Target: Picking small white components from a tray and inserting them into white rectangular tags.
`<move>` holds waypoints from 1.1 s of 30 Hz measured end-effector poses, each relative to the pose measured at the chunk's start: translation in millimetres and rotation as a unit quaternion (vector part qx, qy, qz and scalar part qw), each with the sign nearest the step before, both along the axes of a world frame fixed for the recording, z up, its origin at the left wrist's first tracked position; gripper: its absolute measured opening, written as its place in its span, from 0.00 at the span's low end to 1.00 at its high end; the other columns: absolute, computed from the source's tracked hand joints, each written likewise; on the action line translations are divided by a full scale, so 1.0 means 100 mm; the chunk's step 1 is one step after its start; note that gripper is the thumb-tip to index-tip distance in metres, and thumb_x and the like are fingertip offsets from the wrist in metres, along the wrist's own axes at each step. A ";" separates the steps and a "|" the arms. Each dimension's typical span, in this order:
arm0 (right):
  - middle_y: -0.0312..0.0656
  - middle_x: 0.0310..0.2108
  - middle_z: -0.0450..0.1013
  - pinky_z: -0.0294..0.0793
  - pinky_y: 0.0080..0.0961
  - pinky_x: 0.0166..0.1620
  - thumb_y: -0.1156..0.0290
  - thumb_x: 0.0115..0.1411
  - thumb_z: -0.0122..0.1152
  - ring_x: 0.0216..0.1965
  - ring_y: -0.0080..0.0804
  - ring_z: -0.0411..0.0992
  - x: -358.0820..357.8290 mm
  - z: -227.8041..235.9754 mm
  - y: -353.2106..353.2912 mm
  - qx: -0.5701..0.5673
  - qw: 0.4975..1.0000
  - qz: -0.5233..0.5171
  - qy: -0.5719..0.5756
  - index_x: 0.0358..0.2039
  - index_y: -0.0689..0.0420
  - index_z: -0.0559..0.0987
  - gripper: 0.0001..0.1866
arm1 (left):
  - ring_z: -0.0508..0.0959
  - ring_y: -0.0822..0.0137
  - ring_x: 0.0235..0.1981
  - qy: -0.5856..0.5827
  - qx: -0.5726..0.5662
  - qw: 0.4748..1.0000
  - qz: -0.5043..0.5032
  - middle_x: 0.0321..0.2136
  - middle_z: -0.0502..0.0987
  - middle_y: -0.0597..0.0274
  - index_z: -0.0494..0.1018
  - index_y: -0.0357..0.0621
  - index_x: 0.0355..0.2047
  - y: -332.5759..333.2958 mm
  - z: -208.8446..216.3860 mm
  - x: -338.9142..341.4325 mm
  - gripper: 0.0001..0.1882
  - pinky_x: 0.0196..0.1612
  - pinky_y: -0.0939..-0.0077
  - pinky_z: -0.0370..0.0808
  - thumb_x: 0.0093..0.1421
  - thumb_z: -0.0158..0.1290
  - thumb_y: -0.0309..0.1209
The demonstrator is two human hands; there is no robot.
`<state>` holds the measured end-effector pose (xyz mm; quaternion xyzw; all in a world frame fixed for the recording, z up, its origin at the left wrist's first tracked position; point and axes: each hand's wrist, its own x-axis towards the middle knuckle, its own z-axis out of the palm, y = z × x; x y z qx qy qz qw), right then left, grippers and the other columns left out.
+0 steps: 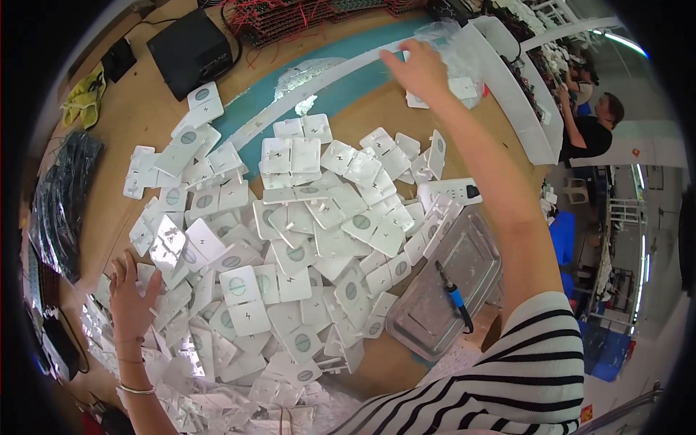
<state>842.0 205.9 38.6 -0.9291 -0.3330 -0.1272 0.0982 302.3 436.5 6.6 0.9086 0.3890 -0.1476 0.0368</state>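
Note:
A large heap of white plastic casings (250, 319), many flat and hinged in pairs with round grey marks and small bolt marks, covers the middle of the table. At the heap's left edge my left hand (134, 297) has its fingers spread, touching or just above the casings, with nothing held. My right arm stretches to the far side, where my right hand (424, 72) is bent over a long white strip (319, 85). Its fingers curl around something small and pale that I cannot make out. A few white casings (462, 88) lie beside that wrist.
A clear plastic tray lid (409, 326) carries a blue-handled soldering iron (454, 296) at the right. A white power strip (446, 190) lies above it. Farther off are a black box (190, 52), red-wired circuit boards (279, 25), a white bin (518, 94) and a seated person (596, 130).

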 end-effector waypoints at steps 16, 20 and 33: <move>0.56 0.61 0.55 0.53 0.39 0.61 0.37 0.55 0.47 0.62 0.52 0.54 -2.11 0.10 -0.04 -0.112 0.900 0.244 0.343 0.56 0.50 0.69 0.36 | 0.57 0.40 0.60 -0.032 -0.023 0.999 -0.018 0.58 0.57 0.33 0.53 0.40 0.62 0.09 -0.11 -0.03 0.37 0.61 0.58 0.54 0.59 0.45 0.51; 0.48 0.44 0.73 0.66 0.32 0.52 0.48 0.60 0.49 0.48 0.40 0.70 -1.73 0.51 -0.33 0.084 0.908 0.166 0.375 0.42 0.57 0.77 0.25 | 0.55 0.41 0.61 -0.012 0.003 1.000 -0.009 0.57 0.58 0.34 0.54 0.38 0.61 0.12 -0.20 -0.14 0.36 0.61 0.58 0.53 0.60 0.46 0.50; 0.50 0.63 0.52 0.52 0.48 0.59 0.23 0.45 0.42 0.62 0.45 0.53 -0.34 -0.35 -1.28 0.008 0.842 -0.187 0.505 0.64 0.55 0.53 0.57 | 0.72 0.46 0.46 -0.032 -0.171 0.985 0.008 0.46 0.72 0.47 0.71 0.44 0.47 0.18 0.10 0.24 0.19 0.45 0.57 0.70 0.59 0.43 0.38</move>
